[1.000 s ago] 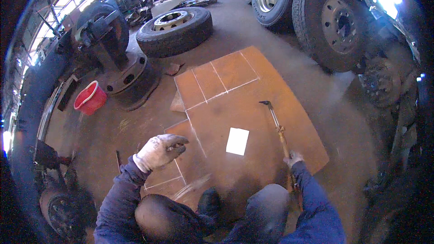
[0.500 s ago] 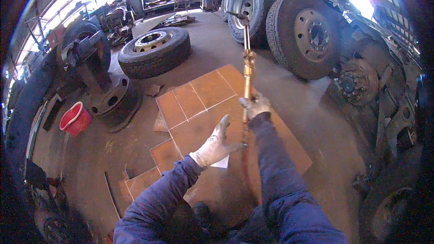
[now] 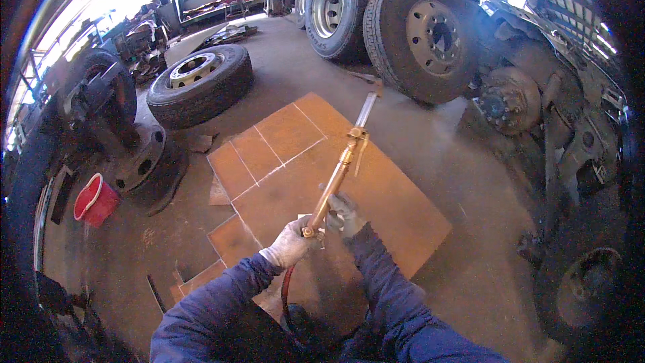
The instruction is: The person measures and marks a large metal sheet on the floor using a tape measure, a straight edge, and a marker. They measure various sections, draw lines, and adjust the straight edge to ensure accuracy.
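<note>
A brass cutting torch (image 3: 344,161) with a long straight stem and a side lever lies across the middle, its head pointing away and a little right. At its near end, by the valve fittings, my left hand (image 3: 289,243) in a pale glove is closed round it. My right hand (image 3: 345,216), gloved too, grips the handle from the right, with fingertips showing past its far side. From the torch's base a red hose (image 3: 287,292) runs down toward me. Below is a rust-brown steel plate (image 3: 390,208) with white chalk lines. A white piece behind my hands is mostly hidden.
A truck wheel (image 3: 200,84) lies flat at the far left; more tyres (image 3: 423,40) stand at the far right. A red bucket (image 3: 97,200) sits at the left near a bare rim (image 3: 151,161). A hub (image 3: 508,102) juts from the vehicle at right.
The torch has come nearer, its head lower and tilted right. My left hand, earlier spread beside it, has closed on its base. The view has turned right.
</note>
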The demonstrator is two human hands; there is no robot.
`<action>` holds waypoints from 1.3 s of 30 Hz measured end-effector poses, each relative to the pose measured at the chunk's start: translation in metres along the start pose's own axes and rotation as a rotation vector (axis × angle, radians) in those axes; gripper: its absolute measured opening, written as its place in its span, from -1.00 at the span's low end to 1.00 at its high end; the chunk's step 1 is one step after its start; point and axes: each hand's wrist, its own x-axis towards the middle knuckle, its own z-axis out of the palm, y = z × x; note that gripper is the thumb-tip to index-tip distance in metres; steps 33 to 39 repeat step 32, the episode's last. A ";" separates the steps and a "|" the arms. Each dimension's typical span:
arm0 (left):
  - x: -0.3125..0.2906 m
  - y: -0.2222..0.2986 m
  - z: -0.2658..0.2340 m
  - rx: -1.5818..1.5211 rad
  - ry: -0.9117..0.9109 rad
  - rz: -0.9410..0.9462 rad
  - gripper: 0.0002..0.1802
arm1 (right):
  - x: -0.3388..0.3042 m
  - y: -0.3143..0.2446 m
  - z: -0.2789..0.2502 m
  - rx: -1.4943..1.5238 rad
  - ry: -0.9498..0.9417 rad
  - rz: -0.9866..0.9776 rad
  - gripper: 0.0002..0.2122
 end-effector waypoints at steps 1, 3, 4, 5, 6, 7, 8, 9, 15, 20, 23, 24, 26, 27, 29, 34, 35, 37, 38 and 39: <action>0.005 0.005 0.004 -0.011 -0.100 0.022 -0.57 | -0.004 -0.007 -0.015 0.044 -0.052 -0.025 -0.59; 0.008 0.023 0.003 -0.009 -0.310 -0.087 -0.54 | -0.009 -0.008 -0.037 0.009 -0.064 -0.082 -0.59; 0.009 0.020 -0.002 0.033 -0.331 -0.080 -0.53 | -0.013 -0.005 -0.036 -0.049 -0.029 -0.110 -0.59; 0.011 0.014 -0.007 0.072 -0.348 -0.072 -0.51 | -0.018 -0.004 -0.033 -0.109 0.003 -0.137 -0.59; 0.014 0.003 -0.011 0.108 -0.361 -0.062 -0.49 | -0.021 -0.001 -0.030 -0.173 0.030 -0.162 -0.58; 0.028 -0.039 -0.019 0.178 -0.302 0.224 -0.45 | -0.016 0.011 -0.028 -0.168 0.086 -0.163 -0.61; 0.028 -0.038 -0.011 0.239 -0.294 0.232 -0.43 | -0.010 0.023 -0.049 -0.174 0.159 -0.165 -0.64; 0.027 -0.027 -0.007 0.314 -0.262 0.228 -0.40 | -0.005 0.033 -0.058 -0.167 0.208 -0.162 -0.67; 0.012 -0.020 0.000 0.688 -0.058 0.181 -0.34 | 0.000 0.040 -0.053 -0.144 0.284 -0.061 -0.72; -0.035 0.044 0.026 1.297 -0.105 0.017 -0.58 | 0.012 0.063 -0.097 -0.115 0.227 0.125 -0.77; -0.050 0.019 0.033 1.012 -0.171 0.270 -0.61 | 0.038 0.124 -0.164 -0.100 0.194 0.147 -0.77; -0.062 0.014 0.043 0.876 -0.057 0.481 -0.59 | 0.043 0.138 -0.178 -0.123 0.165 0.167 -0.76; -0.082 0.009 0.058 0.682 -0.022 0.422 -0.56 | 0.035 0.161 -0.171 0.174 0.098 0.288 -0.64; -0.084 0.008 0.059 0.830 -0.115 0.327 -0.58 | 0.035 0.165 -0.170 0.147 0.102 0.349 -0.64; -0.085 0.011 0.054 0.979 -0.218 0.199 -0.67 | 0.032 0.166 -0.174 0.083 0.124 0.461 -0.64; -0.094 0.011 0.045 1.082 -0.147 0.007 -0.72 | 0.023 0.173 -0.168 0.032 0.140 0.590 -0.64; -0.094 0.011 0.045 1.082 -0.147 0.007 -0.72 | 0.023 0.173 -0.168 0.032 0.140 0.590 -0.64; -0.094 0.011 0.045 1.082 -0.147 0.007 -0.72 | 0.023 0.173 -0.168 0.032 0.140 0.590 -0.64; -0.094 0.011 0.045 1.082 -0.147 0.007 -0.72 | 0.023 0.173 -0.168 0.032 0.140 0.590 -0.64; -0.094 0.011 0.045 1.082 -0.147 0.007 -0.72 | 0.023 0.173 -0.168 0.032 0.140 0.590 -0.64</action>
